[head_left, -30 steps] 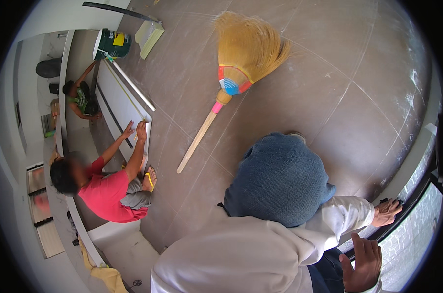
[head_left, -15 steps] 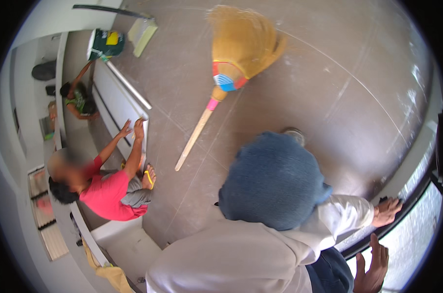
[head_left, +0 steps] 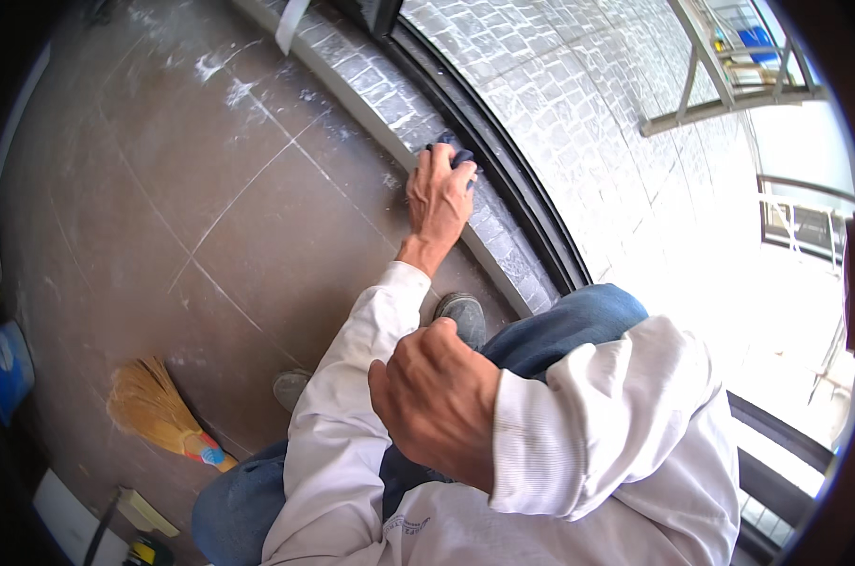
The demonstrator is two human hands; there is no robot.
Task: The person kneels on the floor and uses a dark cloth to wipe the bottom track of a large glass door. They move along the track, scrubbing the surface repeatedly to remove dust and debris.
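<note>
Matt cloth (head_left: 463, 160), rough-tiled sill (head_left: 378, 83)
The cloth is crumpled; the sill looks stony; the track (head_left: 499, 162), smooth, black, metal-looking, faintly glossy; the floor (head_left: 248, 236), smooth tile, powdery in patches; the broom (head_left: 154, 406), dry, straw-like fibre.

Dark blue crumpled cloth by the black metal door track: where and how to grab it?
I'd take the dark blue crumpled cloth by its bunched top, from above and the brown tiled floor side: it's a small wad, and the black metal door track runs close along its other side. The left grip has it roughly that way.
</note>
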